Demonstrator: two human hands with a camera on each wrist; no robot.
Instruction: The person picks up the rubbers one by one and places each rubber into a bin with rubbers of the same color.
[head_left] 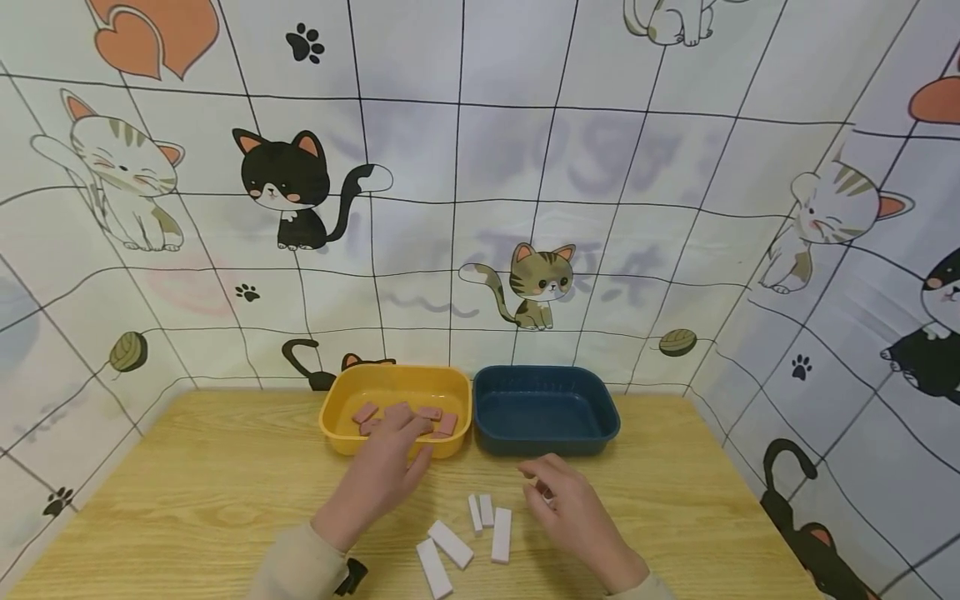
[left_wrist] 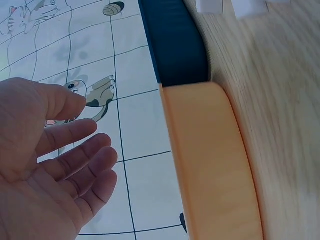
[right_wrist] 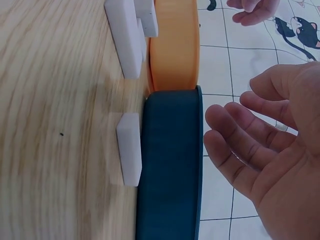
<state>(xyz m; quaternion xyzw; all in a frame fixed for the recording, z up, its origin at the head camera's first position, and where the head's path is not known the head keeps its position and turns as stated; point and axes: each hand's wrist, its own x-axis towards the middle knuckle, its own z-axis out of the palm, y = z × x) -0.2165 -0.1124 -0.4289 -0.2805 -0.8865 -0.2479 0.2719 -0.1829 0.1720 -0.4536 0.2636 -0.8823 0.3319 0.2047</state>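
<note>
My left hand (head_left: 386, 462) reaches over the front rim of a yellow plastic bin (head_left: 447, 448). Several pinkish blocks (head_left: 446, 425) lie inside it, some hidden behind that hand. In the left wrist view the fingers are loosely bent with nothing between them. My right hand (head_left: 566, 504) hovers low over the table before a dark blue bin (head_left: 543, 446), fingers relaxed and holding nothing. Below it a white rectangular block (right_wrist: 130, 150) lies near the blue bin's front wall, mostly covered by the hand in the head view. Several more white blocks (head_left: 501, 535) lie between the hands.
The two bins stand side by side, their ends nearly meeting, at the back of a wooden table (head_left: 210, 483). Directly behind them hangs a white gridded cloth (head_left: 420, 233) printed with cats. It turns along the table's right side too.
</note>
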